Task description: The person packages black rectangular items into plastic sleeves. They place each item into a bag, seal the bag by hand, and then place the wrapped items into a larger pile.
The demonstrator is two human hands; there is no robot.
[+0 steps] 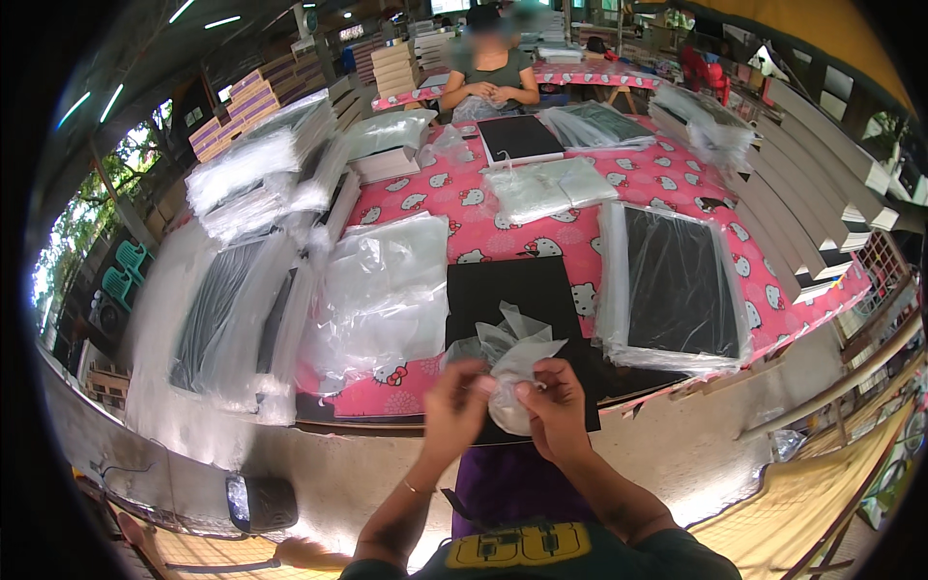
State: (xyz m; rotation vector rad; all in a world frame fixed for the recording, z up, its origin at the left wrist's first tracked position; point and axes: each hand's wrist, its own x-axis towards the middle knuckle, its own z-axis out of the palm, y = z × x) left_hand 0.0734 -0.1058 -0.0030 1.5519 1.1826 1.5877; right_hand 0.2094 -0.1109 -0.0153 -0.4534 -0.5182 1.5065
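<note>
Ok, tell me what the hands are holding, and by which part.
Both the left hand and the right hand pinch a crumpled clear plastic bag at its lower edge, above the black board.

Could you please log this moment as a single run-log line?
left hand: grip on clear plastic bag | right hand: grip on same bag | under bag: black board | surface: pink table

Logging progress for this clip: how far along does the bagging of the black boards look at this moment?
Done: one black board already sits inside a clear bag on the right of the pink table. In hand: the left hand and right hand pinch a crumpled clear plastic bag over a bare black board. Left: that board is unbagged, and loose bags lie beside it.
</note>
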